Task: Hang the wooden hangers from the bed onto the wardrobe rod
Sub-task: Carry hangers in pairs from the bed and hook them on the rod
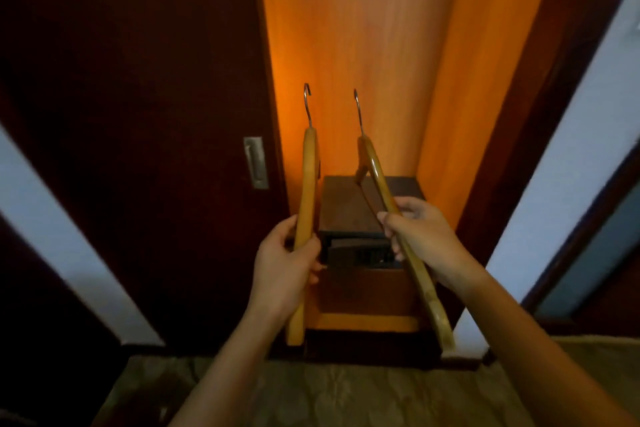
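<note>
I hold one wooden hanger in each hand, in front of the open wardrobe. My left hand [285,267] grips the left wooden hanger [306,191] at mid-arm; its metal hook points up. My right hand [420,236] is closed around the right wooden hanger [377,180], which tilts a little to the left, hook up too. Both hangers stand edge-on to me, side by side and apart. The wardrobe's lit orange interior [363,45] fills the middle of the view. No rod shows in the frame.
A dark sliding door [138,80] with a metal recessed handle [256,162] covers the wardrobe's left side. A dark wooden box unit [349,211] with a safe-like front stands on the wardrobe floor. Patterned bedding [329,392] lies along the bottom edge.
</note>
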